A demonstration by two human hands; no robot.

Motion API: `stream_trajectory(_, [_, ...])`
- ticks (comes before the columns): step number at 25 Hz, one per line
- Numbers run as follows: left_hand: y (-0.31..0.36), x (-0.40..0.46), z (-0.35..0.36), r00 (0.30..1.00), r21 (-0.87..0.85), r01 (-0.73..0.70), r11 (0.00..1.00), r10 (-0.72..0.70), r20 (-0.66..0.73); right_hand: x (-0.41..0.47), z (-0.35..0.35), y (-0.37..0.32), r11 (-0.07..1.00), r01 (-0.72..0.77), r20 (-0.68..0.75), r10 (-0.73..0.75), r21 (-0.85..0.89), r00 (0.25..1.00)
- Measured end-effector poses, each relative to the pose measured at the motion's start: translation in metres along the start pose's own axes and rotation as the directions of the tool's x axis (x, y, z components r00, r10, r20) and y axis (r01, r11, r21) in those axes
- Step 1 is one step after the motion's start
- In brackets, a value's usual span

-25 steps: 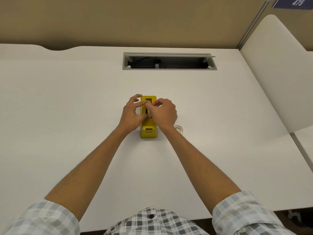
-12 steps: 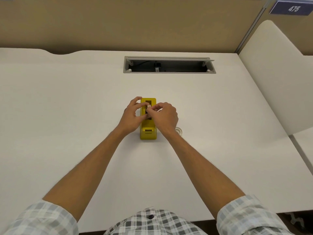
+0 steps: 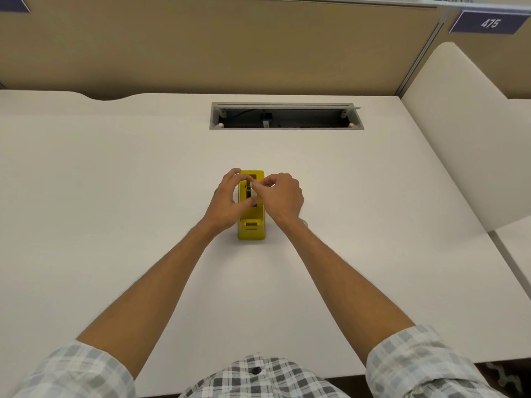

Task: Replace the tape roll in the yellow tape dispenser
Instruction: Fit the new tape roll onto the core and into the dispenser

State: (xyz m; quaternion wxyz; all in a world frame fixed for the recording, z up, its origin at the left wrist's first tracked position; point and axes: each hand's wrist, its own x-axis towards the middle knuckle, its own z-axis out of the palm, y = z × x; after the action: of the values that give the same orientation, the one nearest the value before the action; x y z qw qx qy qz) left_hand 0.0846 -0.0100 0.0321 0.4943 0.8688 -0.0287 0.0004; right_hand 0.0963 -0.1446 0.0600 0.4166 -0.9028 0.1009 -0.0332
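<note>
The yellow tape dispenser [image 3: 251, 228] stands on the white desk [image 3: 115, 196], its cutter end toward me. A tape roll [image 3: 248, 193] with a dark core sits in its top slot. My left hand [image 3: 227, 200] grips the dispenser from the left, index finger curled over the far end and thumb at the slot. My right hand [image 3: 283, 196] reaches in from the right, and its thumb and fingertips pinch the top of the tape roll. Both hands hide most of the slot.
A sliver of another tape roll [image 3: 305, 223] lies on the desk just right of the dispenser, mostly hidden by my right wrist. An open cable tray [image 3: 286, 116] is set into the desk at the back. A white divider panel [image 3: 465, 145] stands to the right.
My right fingertips have drawn in from over the dispenser's far end to a tighter pinch on the roll. My left hand keeps its grip. The view has tilted slightly.
</note>
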Motion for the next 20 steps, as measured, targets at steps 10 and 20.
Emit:
stream_trajectory(10, [0.001,0.002,-0.008,0.999,0.003,0.014,1.000,-0.014,0.043,0.000,-0.003,0.007,0.965,0.224,0.032,-0.222,-0.140,0.975])
stream_trajectory(20, [0.005,0.000,-0.006,0.999,-0.070,0.049,0.996,-0.050,-0.021,0.014,-0.015,-0.002,0.785,0.475,0.200,-0.431,-0.398,0.880])
